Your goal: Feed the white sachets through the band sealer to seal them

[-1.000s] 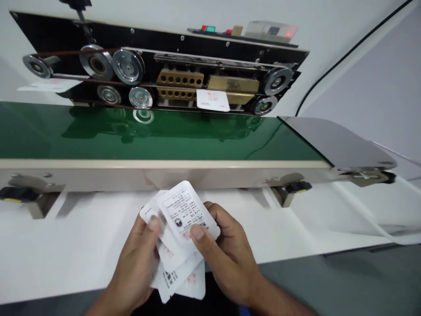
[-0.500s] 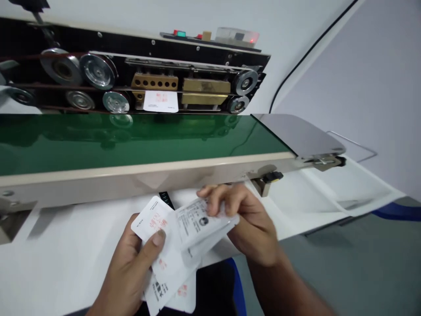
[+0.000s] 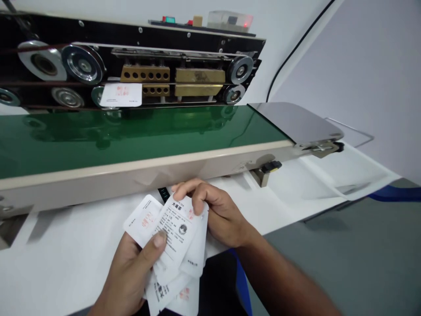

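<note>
Several small white sachets (image 3: 176, 237) with black and red print are fanned out between my hands, below the machine's front edge. My left hand (image 3: 136, 259) grips the fan from the left, its thumb pressed flat on the front sachets. At the upper right of the bunch, the fingers of my right hand (image 3: 213, 210) are closed round the top edge of sachets. One more white sachet (image 3: 121, 95) with red print hangs in the band sealing machine, upright between its belts, left of the brass blocks (image 3: 200, 81).
The green conveyor belt (image 3: 148, 136) runs across in front of the rollers, with a metal end plate (image 3: 296, 123) at its right. A black knob (image 3: 271, 166) juts from the frame. Beneath is a white table (image 3: 66, 254); a white tray (image 3: 345, 180) lies right.
The sachet in the machine has travelled left, past the brass blocks. My right hand has moved left, bringing its sachets over those in my left hand, and their printed front now faces me.
</note>
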`<action>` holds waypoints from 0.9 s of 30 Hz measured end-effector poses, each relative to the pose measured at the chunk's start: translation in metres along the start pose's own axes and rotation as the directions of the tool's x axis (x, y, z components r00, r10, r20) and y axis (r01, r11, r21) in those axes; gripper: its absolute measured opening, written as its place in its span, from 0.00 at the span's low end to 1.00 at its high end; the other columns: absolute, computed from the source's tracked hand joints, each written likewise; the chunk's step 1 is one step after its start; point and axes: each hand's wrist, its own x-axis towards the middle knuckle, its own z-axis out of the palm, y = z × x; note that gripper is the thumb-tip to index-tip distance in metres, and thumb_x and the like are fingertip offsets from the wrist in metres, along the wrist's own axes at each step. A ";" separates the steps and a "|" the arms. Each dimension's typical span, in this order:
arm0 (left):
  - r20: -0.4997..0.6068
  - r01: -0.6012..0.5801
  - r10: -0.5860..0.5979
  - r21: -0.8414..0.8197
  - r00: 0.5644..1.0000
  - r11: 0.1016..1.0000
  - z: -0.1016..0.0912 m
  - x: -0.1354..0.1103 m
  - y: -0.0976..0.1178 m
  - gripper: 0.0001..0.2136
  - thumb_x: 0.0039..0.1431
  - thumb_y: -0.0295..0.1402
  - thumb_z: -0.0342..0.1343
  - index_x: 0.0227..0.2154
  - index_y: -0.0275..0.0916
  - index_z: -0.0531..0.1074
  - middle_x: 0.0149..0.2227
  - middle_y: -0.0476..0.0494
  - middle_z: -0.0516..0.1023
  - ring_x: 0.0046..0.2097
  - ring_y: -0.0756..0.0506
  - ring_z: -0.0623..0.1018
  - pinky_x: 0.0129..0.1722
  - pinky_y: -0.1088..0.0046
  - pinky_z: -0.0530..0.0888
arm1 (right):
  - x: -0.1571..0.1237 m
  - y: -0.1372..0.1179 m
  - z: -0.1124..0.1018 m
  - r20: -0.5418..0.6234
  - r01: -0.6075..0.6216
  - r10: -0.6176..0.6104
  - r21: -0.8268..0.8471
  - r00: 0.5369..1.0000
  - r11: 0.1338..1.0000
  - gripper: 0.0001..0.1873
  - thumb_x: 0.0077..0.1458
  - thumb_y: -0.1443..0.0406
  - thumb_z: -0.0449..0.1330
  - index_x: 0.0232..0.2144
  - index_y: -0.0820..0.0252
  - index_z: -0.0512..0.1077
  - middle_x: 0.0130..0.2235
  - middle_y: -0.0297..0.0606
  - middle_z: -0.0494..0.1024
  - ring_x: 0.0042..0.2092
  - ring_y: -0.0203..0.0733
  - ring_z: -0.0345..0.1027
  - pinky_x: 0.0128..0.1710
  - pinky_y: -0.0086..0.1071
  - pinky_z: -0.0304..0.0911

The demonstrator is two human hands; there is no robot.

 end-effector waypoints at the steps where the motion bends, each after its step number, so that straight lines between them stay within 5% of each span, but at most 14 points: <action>1: 0.007 -0.013 0.013 0.000 1.000 1.000 0.000 -0.001 0.000 0.35 0.41 0.41 0.73 0.51 0.41 0.65 0.32 0.45 0.83 0.35 0.39 0.83 0.28 0.71 0.79 | -0.002 0.002 0.003 -0.059 -0.011 0.010 -0.019 0.998 1.000 0.11 0.64 0.69 0.55 0.27 0.57 0.66 0.45 0.37 0.73 0.50 0.43 0.69 0.52 0.43 0.64; 5: -0.017 0.005 -0.006 -0.049 1.000 0.999 0.001 -0.001 0.002 0.30 0.44 0.41 0.72 0.50 0.42 0.67 0.34 0.46 0.83 0.39 0.41 0.82 0.33 0.73 0.79 | -0.009 0.011 0.016 -0.383 -0.054 0.038 -0.032 0.923 0.998 0.10 0.62 0.68 0.56 0.27 0.57 0.68 0.42 0.36 0.72 0.42 0.39 0.69 0.38 0.33 0.65; 8: -0.015 0.023 -0.024 -0.060 1.000 0.998 0.001 0.000 0.003 0.33 0.47 0.40 0.71 0.55 0.44 0.65 0.37 0.44 0.83 0.40 0.41 0.82 0.35 0.71 0.79 | -0.014 0.012 0.021 -0.489 -0.051 0.024 -0.042 0.872 0.998 0.09 0.61 0.70 0.56 0.27 0.57 0.69 0.41 0.35 0.71 0.41 0.38 0.67 0.38 0.31 0.62; 11: -0.017 0.007 -0.008 -0.055 1.000 0.998 0.001 0.000 0.003 0.36 0.49 0.40 0.69 0.60 0.48 0.61 0.39 0.44 0.83 0.41 0.41 0.82 0.37 0.70 0.79 | -0.022 0.007 0.027 -0.511 -0.073 0.036 -0.054 0.859 0.996 0.09 0.61 0.72 0.55 0.33 0.55 0.72 0.40 0.34 0.72 0.40 0.36 0.66 0.39 0.31 0.62; 15: -0.042 -0.009 0.007 -0.063 0.999 0.998 0.001 0.000 0.002 0.35 0.50 0.40 0.68 0.61 0.53 0.61 0.39 0.47 0.84 0.41 0.42 0.82 0.38 0.70 0.79 | -0.038 0.000 0.038 -0.538 -0.062 0.127 0.137 0.834 0.989 0.13 0.64 0.69 0.52 0.48 0.49 0.67 0.40 0.33 0.73 0.40 0.37 0.68 0.39 0.32 0.66; 19: -0.023 0.005 -0.006 -0.081 1.000 0.997 0.001 0.000 0.002 0.32 0.53 0.39 0.67 0.60 0.55 0.62 0.37 0.49 0.84 0.40 0.43 0.82 0.40 0.70 0.79 | -0.049 -0.004 0.043 -0.454 -0.234 0.185 -0.052 0.872 0.971 0.29 0.58 0.59 0.63 0.57 0.49 0.57 0.52 0.41 0.69 0.52 0.49 0.66 0.49 0.45 0.66; 21: -0.030 0.025 -0.027 -0.086 0.999 0.996 0.000 0.000 0.003 0.32 0.53 0.39 0.66 0.60 0.54 0.62 0.35 0.49 0.84 0.39 0.43 0.83 0.40 0.69 0.79 | -0.048 -0.007 0.043 -0.381 -0.361 0.294 -0.117 0.877 0.925 0.31 0.54 0.57 0.67 0.56 0.52 0.59 0.52 0.44 0.69 0.52 0.51 0.66 0.50 0.47 0.66; 23: -0.057 0.061 -0.065 -0.074 0.996 0.995 0.000 0.000 0.004 0.33 0.52 0.40 0.67 0.60 0.51 0.61 0.33 0.48 0.84 0.37 0.41 0.83 0.40 0.67 0.79 | -0.044 -0.009 0.041 -0.339 -0.416 0.364 -0.091 0.868 0.905 0.23 0.55 0.56 0.66 0.48 0.56 0.65 0.49 0.44 0.70 0.49 0.51 0.68 0.47 0.46 0.67; 27: -0.112 0.090 -0.094 -0.042 0.989 0.995 0.000 -0.001 0.006 0.34 0.51 0.37 0.67 0.61 0.49 0.61 0.36 0.48 0.84 0.42 0.38 0.82 0.40 0.65 0.80 | -0.039 -0.012 0.035 -0.360 -0.333 0.366 0.153 0.858 0.930 0.15 0.59 0.57 0.63 0.43 0.59 0.68 0.43 0.41 0.72 0.44 0.44 0.70 0.43 0.40 0.69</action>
